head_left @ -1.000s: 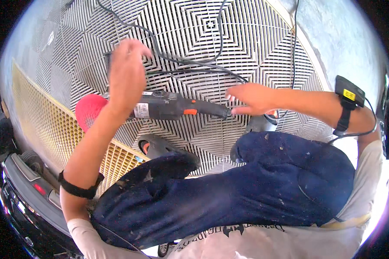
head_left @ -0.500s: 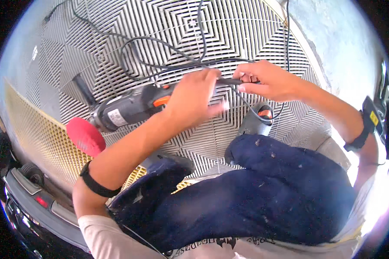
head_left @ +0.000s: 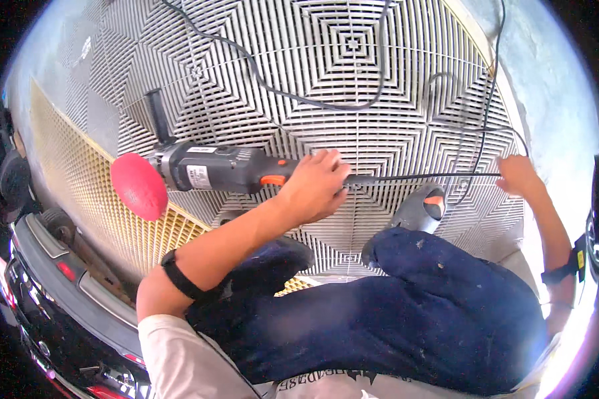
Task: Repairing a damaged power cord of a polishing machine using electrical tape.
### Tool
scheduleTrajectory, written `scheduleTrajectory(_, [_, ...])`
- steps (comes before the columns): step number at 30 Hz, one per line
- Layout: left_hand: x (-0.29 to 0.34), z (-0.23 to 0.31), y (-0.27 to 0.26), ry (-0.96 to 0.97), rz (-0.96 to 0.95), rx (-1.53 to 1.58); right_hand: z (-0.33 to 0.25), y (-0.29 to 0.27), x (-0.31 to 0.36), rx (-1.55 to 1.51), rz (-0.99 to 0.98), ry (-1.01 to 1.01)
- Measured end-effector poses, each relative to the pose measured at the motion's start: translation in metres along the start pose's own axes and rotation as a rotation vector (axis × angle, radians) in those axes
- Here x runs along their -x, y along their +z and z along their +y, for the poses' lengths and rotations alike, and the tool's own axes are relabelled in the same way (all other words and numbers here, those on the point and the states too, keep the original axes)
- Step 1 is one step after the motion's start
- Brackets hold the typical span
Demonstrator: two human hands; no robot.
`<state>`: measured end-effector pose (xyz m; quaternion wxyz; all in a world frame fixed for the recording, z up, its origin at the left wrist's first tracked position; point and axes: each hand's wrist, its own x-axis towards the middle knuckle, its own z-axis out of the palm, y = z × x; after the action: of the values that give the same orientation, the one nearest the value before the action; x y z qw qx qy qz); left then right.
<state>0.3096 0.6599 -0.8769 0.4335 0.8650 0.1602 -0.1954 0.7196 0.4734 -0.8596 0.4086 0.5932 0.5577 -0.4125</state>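
The polisher hangs level above the grid floor, your left hand clamped on its rear grip. Right hand pinches the cord; feed it slack, away from the red pad.

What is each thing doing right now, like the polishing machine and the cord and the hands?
polisher: lifted off the floor, lying sideways.
red pad: on the polisher's end, touching nothing.
left hand: gripping the polisher's rear.
right hand: holding the cord.
cord: stretched straight between both hands.
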Motion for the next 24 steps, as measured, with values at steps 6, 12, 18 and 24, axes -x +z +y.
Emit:
scheduleTrajectory(6, [-0.013, -0.034, -0.048, -0.127, 0.301, 0.082, -0.005, 0.028, -0.002, -0.193, -0.029, -0.165])
scheduleTrajectory(12, [-0.028, -0.097, -0.102, -0.022, 0.239, -0.573, -0.055, -0.019, -0.001, -0.282, 0.311, -0.365])
scheduleTrajectory(18, [-0.086, 0.012, -0.030, 0.069, 0.444, 0.193, -0.120, -0.080, -0.008, -1.083, 0.237, -0.579])
scheduleTrajectory(24, [-0.105, 0.119, -0.085, 0.791, 0.443, 0.291, -0.093, -0.074, 0.010, -1.957, 0.349, -0.224])
